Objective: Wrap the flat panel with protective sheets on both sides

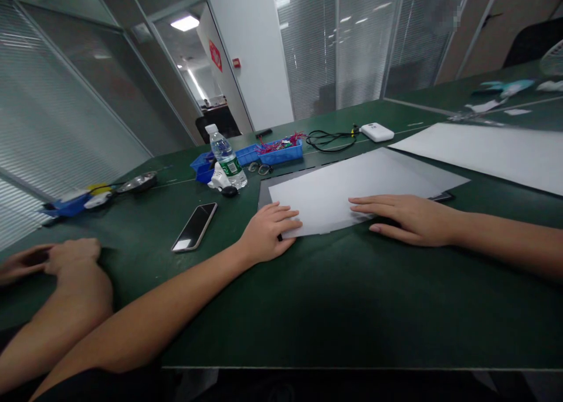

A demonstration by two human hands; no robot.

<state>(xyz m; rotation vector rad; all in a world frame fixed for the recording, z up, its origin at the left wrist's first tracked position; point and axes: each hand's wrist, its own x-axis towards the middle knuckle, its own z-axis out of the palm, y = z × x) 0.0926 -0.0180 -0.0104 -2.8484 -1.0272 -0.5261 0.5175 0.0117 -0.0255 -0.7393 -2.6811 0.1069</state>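
While both bare hands reach in over the dark green tabletop (308,314), the thin white paper sheets (334,193) lie flat between and just beyond them, their near edge running from the fingers of one hand to those of the other. The left hand (270,232) is palm down at the near left corner of the sheets, its fingers lying over the paper, slightly parted and grasping nothing that shows; the thumb side rests near the table. The right hand (407,217) is held flat and wide at the near right part of the paper, fingers stretched leftward over it and the thumb spread apart below, just off the near edge. Whether its fingertips press on the paper or hover close above it, I cannot tell.

A flat dark grey panel (265,193) shows from under the sheets at their left side. Farther right lies a large white rectangular sheet (492,152), apart from the paper at the hands. Beyond the paper are a small white rounded box (377,132), a coiled black cable (323,139) and a blue plastic tray (281,154) of red wires. To the left stands a clear plastic bottle with a green label (226,158), with a black-screened smartphone (194,227) lying nearer. At the far left, another person's hands (73,255) rest close together at the table.
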